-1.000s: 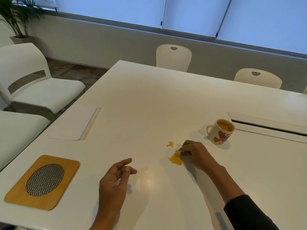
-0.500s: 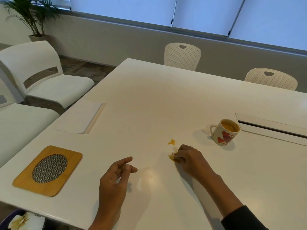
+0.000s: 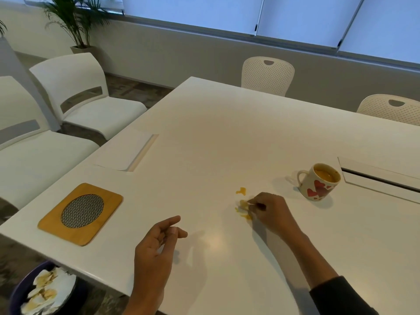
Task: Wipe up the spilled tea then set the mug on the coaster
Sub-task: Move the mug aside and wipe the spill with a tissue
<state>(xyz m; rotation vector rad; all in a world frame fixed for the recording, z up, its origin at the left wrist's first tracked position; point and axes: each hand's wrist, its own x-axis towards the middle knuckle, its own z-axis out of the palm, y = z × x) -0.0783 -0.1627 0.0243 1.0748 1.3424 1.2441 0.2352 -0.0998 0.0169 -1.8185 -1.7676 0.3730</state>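
Right hand [image 3: 270, 212] is pinching a small crumpled whitish tissue wad [image 3: 244, 204] and pressing it onto the orange tea spill [image 3: 244, 215] on the white table [image 3: 216, 137]. Left hand [image 3: 154, 251] is hovering loosely curled, holding nothing. The white heart-print mug [image 3: 319, 181] is sitting near the spill, well apart from the bamboo mesh-centred coaster [image 3: 80, 213].

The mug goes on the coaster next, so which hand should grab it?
Probably the right hand, once it finishes wiping: the mug stands just beyond it. The left hand is free but farther away, nearer the coaster.
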